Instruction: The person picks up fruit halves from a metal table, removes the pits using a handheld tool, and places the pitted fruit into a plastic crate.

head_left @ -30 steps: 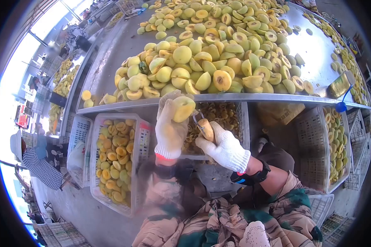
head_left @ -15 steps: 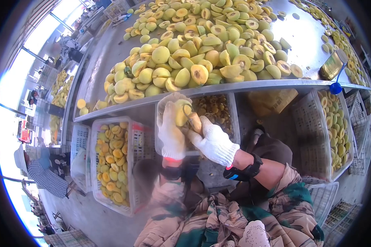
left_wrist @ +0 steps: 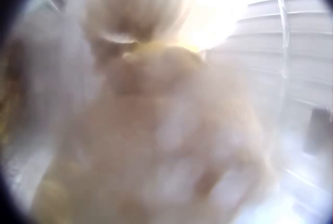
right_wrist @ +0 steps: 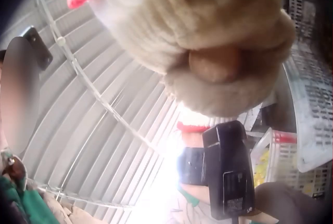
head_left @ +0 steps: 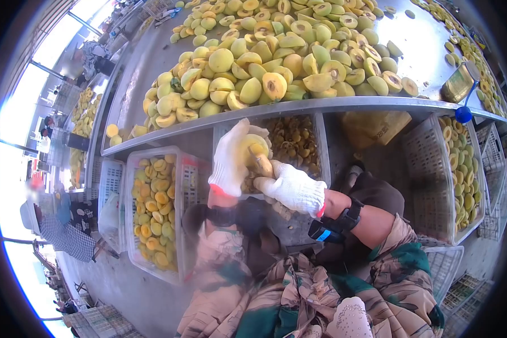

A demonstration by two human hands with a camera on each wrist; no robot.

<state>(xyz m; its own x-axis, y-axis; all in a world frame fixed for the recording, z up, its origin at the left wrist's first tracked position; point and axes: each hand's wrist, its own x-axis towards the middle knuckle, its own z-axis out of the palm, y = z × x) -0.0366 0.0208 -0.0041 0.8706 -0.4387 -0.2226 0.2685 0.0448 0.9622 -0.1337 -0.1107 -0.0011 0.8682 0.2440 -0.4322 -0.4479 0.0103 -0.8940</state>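
In the head view, my white-gloved left hand holds a yellow-green peach up in front of the table edge. My right hand, gloved as well, grips the wooden handle of a looped pitting knife. Its metal loop is hidden at the fruit. The handle's round butt pokes out of the curled glove in the right wrist view. Blur fills the left wrist view, where a bit of yellow peach shows past the glove. Below both hands stands a crate of brown pits and scraps.
A metal table bears a big heap of halved peaches. Peach-filled crates stand at left and right. A tin with a blue-ended cord sits at the table's edge. Another person sits far left.
My right hand has brought the pitting knife left to the peach, and its loop, visible before, is now hidden there. The left hand has tilted over the fruit. The head view has shifted slightly.
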